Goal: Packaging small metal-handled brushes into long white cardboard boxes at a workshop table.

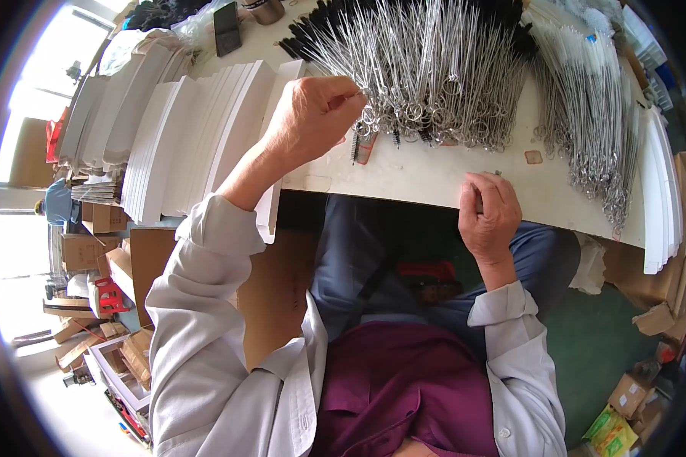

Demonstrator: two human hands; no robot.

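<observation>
Above the table (404, 177), the pinched left hand (312, 118) could snag wire brushes (434, 65) by their crowded rings (412, 112); the right hand (492, 212) curls loosely; what either holds, I cannot tell

Left grip (312, 114): our fingers curl at the ringed ends of black-bristled wire brushes (434, 76); whether they pinch one, we cannot tell.
Right grip (492, 209): curled at the near edge of our desk (411, 175).
Desk left: stacked white card sheets (164, 141), a black smartphone (226, 29) beyond.
Desk right: another bundle of ringed wires (596, 114).
</observation>
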